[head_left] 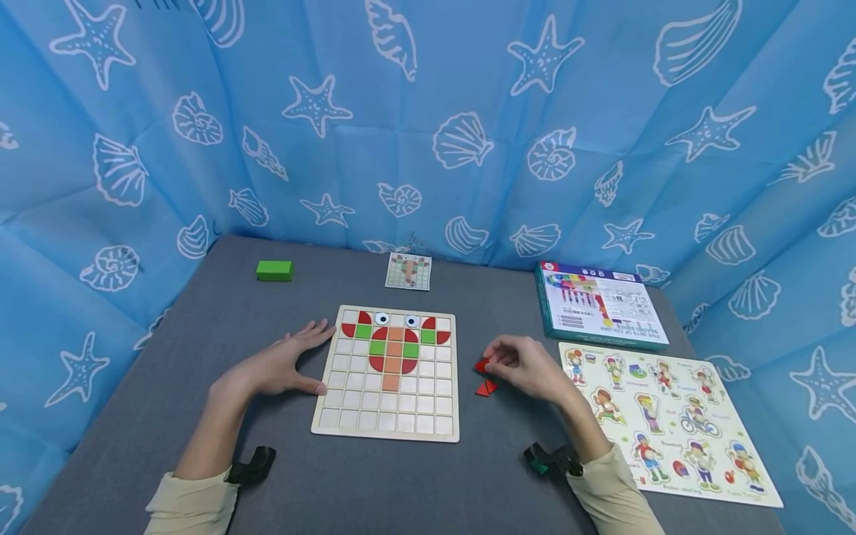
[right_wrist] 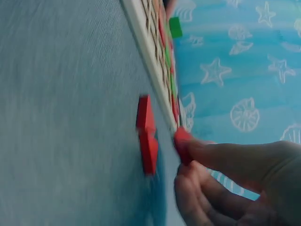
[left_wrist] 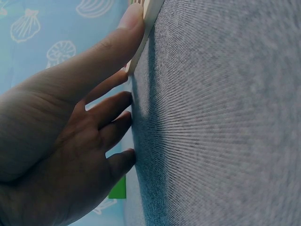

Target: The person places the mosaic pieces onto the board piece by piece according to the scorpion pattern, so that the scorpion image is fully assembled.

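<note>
A square wooden grid board (head_left: 369, 401) lies on the table with red, green, orange and eye-marked tiles set in its upper part. My left hand (head_left: 284, 364) rests at the board's left side, fingers spread. In the left wrist view its thumb (left_wrist: 130, 19) touches the board's edge (left_wrist: 149, 16). Right of the board, my right hand (head_left: 528, 364) pinches a red block (right_wrist: 182, 143) between thumb and fingers. Two small red triangular blocks (right_wrist: 149, 150) lie on the table beneath that hand, touching each other.
A small pattern card (head_left: 408, 272) lies behind the board, and a green block (head_left: 275, 271) sits at the back left. At the right are a boxed set (head_left: 602, 306) and a picture puzzle board (head_left: 669, 423). A blue shell-print curtain (head_left: 428, 111) surrounds the table.
</note>
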A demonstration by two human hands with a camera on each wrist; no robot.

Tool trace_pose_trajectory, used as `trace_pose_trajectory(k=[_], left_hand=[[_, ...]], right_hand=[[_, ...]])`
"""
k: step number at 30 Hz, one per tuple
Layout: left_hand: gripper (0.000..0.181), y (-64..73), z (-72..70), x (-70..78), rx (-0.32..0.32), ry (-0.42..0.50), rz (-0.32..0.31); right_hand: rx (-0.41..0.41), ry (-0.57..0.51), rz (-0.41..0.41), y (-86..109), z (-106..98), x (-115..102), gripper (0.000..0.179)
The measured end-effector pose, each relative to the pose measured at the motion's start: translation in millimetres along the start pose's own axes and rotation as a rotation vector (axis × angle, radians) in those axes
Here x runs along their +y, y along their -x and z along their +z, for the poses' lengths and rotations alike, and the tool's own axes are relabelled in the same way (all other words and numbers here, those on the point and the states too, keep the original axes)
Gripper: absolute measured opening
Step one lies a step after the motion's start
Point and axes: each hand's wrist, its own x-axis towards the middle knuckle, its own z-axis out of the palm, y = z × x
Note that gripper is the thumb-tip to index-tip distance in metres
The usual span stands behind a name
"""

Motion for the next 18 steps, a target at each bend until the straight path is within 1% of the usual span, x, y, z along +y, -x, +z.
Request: trace_pose_trajectory(k=[3, 6, 8, 12, 18], left_hand=[[0.112, -0.1, 0.3, 0.3, 0.000, 0.001, 0.001], [0.112, -0.9, 0.5, 0.0, -0.001, 0.002, 0.001], [0.112, -1.2, 0.6, -0.3, -0.002, 0.001, 0.004], [0.112, -1.5, 1.0, -0.7, -0.003, -0.003, -0.005], [0.112, -2.0, 0.3, -1.4, -0.006, 0.003, -0.001]], right_hand=[[0.012, -0.059, -0.001, 0.1, 7, -12, 0.010], [-0.011, -0.125, -0.012, -0.7, 16, -26, 0.013], [-0.036, -0.153, -0.035, -1.4, 24, -35, 0.017], [-0.088, -0.165, -0.087, -4.2, 41, -51, 0.022], [-0.146, -0.147, -0.130, -9.9, 66, -74, 0.021]])
